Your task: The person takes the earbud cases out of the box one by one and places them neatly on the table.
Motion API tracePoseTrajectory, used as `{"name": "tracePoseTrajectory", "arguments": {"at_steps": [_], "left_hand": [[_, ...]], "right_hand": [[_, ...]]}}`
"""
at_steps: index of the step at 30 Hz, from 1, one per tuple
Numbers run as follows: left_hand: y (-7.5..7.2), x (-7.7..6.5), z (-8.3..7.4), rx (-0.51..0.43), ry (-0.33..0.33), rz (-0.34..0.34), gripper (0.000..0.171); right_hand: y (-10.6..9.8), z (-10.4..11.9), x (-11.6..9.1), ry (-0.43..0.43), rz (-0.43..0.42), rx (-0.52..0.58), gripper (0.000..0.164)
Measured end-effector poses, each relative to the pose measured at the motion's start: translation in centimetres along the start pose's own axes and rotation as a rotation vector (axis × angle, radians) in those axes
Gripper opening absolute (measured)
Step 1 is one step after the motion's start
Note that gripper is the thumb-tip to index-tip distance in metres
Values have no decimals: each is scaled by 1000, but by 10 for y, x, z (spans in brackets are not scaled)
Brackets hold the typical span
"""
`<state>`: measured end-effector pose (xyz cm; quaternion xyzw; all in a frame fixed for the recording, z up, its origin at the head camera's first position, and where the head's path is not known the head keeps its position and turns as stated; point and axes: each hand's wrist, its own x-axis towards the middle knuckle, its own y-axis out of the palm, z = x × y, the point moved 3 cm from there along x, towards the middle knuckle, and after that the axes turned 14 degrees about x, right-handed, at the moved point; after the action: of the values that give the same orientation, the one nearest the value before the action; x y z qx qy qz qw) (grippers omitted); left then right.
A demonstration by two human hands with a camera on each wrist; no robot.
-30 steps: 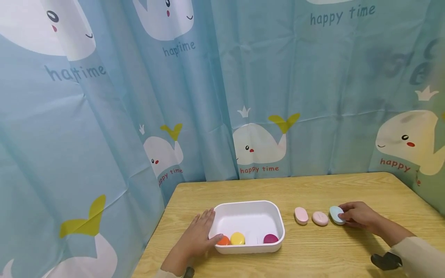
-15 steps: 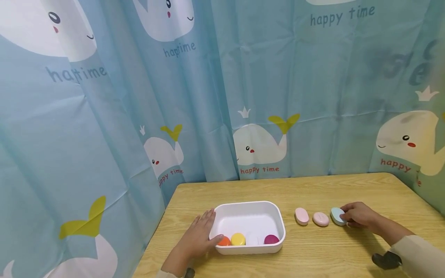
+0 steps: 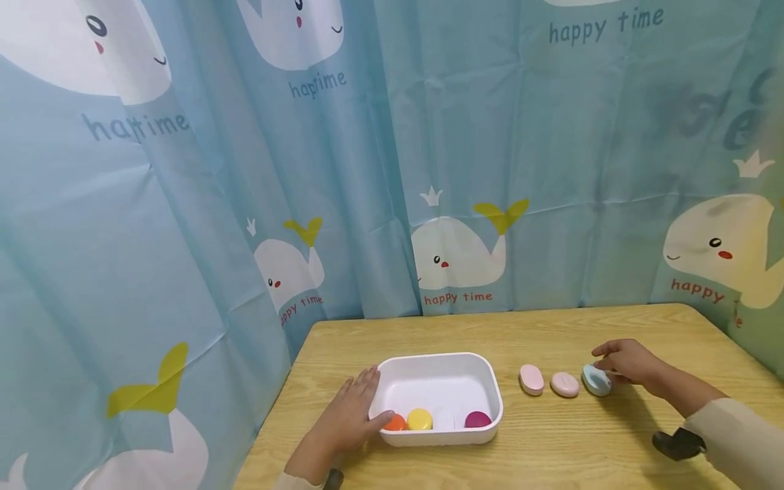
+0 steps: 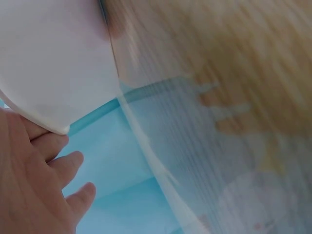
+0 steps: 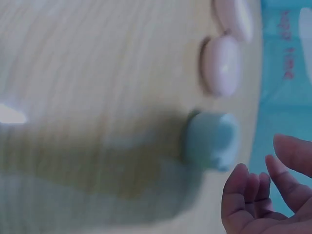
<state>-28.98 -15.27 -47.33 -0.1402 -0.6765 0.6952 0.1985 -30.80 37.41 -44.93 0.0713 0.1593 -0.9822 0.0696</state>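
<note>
My left hand (image 3: 344, 415) lies with straight fingers along the left side of a white rectangular tub (image 3: 497, 395); in the left wrist view its fingers (image 4: 68, 168) touch the tub's edge. Above a pale blue oval soap bar (image 3: 597, 381) at the right, my right hand (image 3: 633, 364) hovers with spread fingers. The right wrist view has this blue bar (image 5: 212, 141) on the table, a gap away from the hand (image 5: 263, 200). Two pink bars, one oval (image 3: 531, 380) and one rounder (image 3: 564, 384), lie in a row left of it.
Inside the tub, along its near wall, sit an orange round piece (image 3: 395, 422), a yellow one (image 3: 419, 419) and a purple one (image 3: 477, 420). The wooden table (image 3: 551, 449) ends at a blue whale-print curtain (image 3: 551, 265) behind and on the left.
My right hand has let go of the blue bar and risen slightly, its fingers spreading. The blue bar now lies turned a little. My left hand stays on the tub.
</note>
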Motion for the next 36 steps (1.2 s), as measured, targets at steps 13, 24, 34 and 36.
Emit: {"name": "tracePoseTrajectory", "arguments": {"at_steps": [13, 24, 34, 36], "left_hand": [[2, 4, -1, 6, -11, 9, 92], [6, 0, 1, 16, -17, 5, 93], [5, 1, 1, 12, -15, 11, 93], [5, 1, 1, 11, -14, 12, 93]], "right_hand": [[29, 59, 12, -82, 87, 26, 41], [78, 86, 26, -102, 129, 109, 38], [126, 98, 32, -112, 181, 137, 28], [133, 99, 32, -113, 185, 142, 28]]}}
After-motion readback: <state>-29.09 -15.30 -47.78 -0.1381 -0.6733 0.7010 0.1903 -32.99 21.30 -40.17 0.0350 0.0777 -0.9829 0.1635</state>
